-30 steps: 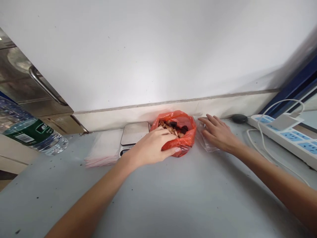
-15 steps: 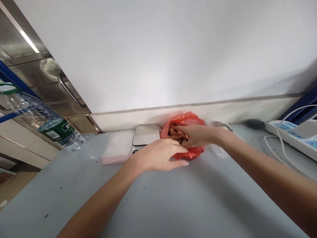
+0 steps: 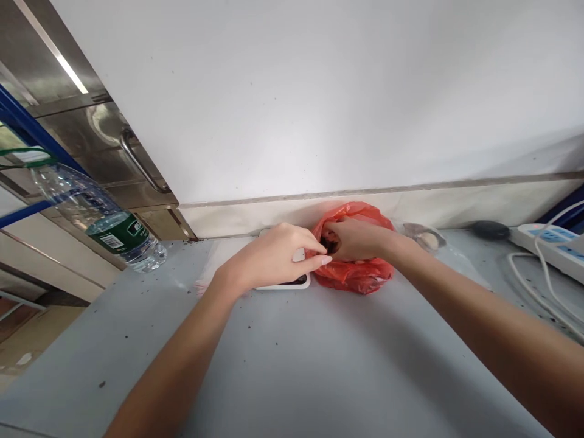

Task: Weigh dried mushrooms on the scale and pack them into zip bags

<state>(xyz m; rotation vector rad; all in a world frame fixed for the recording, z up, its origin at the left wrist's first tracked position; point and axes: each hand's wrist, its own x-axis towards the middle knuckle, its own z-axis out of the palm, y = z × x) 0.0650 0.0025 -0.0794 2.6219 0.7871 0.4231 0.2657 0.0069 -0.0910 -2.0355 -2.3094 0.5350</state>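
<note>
The background is filled by a white wall, against whose foot a grey table is set, its surface flecked with dark specks. At the table's far left, a clear plastic bottle with a green label is seen, partly filled. Near the wall, towards the middle, an open red plastic bag is placed. Into its mouth the right hand is dipped (its fingertips are hidden inside, so whether anything is gripped cannot be told). The left hand is held at the bag's left rim, thumb and forefinger brought to a narrow gap; whether plastic is pinched between them cannot be made out. On the right, a white power strip is cut off by the edge of view. Beneath and beside the left hand, a stack of clear bags and a scale are partly covered. Beyond the right forearm, a pale piece is seen amid clear plastic. Between the hands, dark pieces are glimpsed within the red bag.
</note>
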